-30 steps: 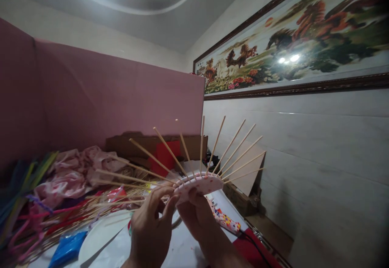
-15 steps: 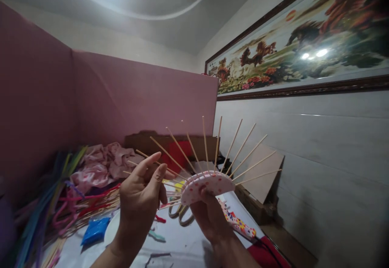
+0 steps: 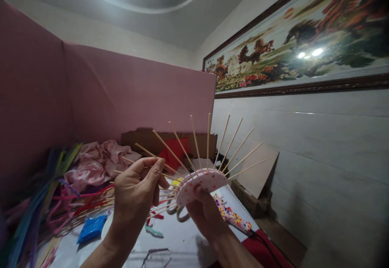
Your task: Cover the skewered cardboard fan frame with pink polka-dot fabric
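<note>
A half-round disc (image 3: 199,186), white with red dots, is raised above the table with thin wooden sticks fanning out from its curved edge. My right hand (image 3: 209,215) grips it from below, thumb on the dotted face and the other fingers hidden behind. To the left, my left hand (image 3: 132,197) has thumb and forefinger pinched on one of the wooden sticks (image 3: 146,151), between its tip and the disc. Its remaining fingers curl near lower sticks, several of which pass behind the hand.
Below the disc lie scissors (image 3: 182,215) and a flower-patterned glue gun (image 3: 234,218) with a black cord. A blue packet (image 3: 92,229), pipe cleaners (image 3: 60,215) and pink cloth (image 3: 100,164) are on the left. A flat board (image 3: 258,170) leans at the right wall.
The disc has turned a little, its sticks shifting leftward. My left thumb and forefinger, apart before, have closed on a stick.
</note>
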The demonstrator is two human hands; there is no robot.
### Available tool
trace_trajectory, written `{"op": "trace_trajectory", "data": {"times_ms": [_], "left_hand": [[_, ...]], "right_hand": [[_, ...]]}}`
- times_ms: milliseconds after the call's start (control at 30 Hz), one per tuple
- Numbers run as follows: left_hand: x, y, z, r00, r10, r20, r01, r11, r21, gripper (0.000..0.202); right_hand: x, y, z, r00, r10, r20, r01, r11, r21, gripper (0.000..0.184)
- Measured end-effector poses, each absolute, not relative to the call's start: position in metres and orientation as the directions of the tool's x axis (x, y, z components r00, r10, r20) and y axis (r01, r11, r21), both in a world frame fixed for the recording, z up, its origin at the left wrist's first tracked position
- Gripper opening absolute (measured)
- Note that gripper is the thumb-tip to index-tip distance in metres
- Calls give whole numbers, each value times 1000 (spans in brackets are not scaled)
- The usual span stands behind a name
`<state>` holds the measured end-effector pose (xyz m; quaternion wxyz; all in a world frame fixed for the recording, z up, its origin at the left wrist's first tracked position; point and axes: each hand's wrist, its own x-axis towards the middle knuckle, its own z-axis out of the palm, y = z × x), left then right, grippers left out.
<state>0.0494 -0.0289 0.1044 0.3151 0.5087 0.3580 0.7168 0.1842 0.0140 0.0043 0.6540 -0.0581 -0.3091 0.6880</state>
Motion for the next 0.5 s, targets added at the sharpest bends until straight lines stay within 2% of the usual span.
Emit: {"op": "trace_trajectory", "data": {"times_ms": [167,300,500], "left_hand": [[49,-29,102,-269,816,512,-75,-547,834,20],[50,-34,107,-342,771,536,-78,-592,802,21],[46,-29,111,-367,803,470,-192,-560,806,28]], "right_hand": [[184,13,7,-150,934,323,-867,33,-497,18],[188,16,9,-123,946,301,-900,22,-436,23],[192,21,8,-108,946,306,-905,34,-423,28]]}}
